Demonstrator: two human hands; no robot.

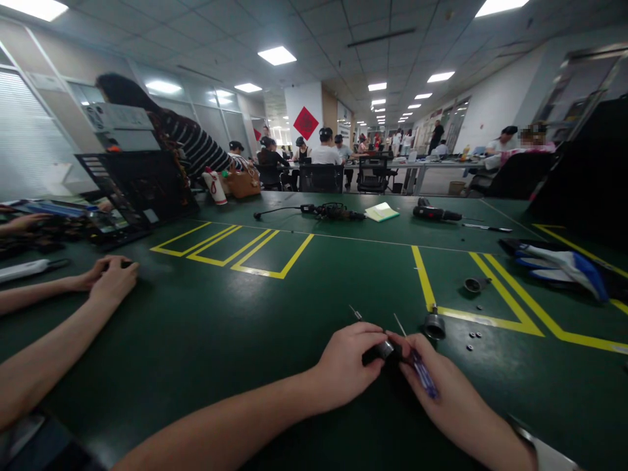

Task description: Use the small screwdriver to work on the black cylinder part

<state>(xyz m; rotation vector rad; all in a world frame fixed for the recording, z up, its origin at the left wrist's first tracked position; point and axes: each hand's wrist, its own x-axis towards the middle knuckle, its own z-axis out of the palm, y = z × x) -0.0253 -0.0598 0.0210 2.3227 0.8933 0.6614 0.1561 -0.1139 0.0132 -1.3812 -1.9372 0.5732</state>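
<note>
Over the tabletop (220, 340), the left hand (350, 360) has its grip curled round a metal part (386, 349), the right hand (439, 376) clasps a screwdriver (424, 378) — apparently hand-working the part, the next move calling for steadiness.

Left fingers (367, 337) grip a metal part (386, 349); right fingers (416, 342), a screwdriver (424, 376).
</note>
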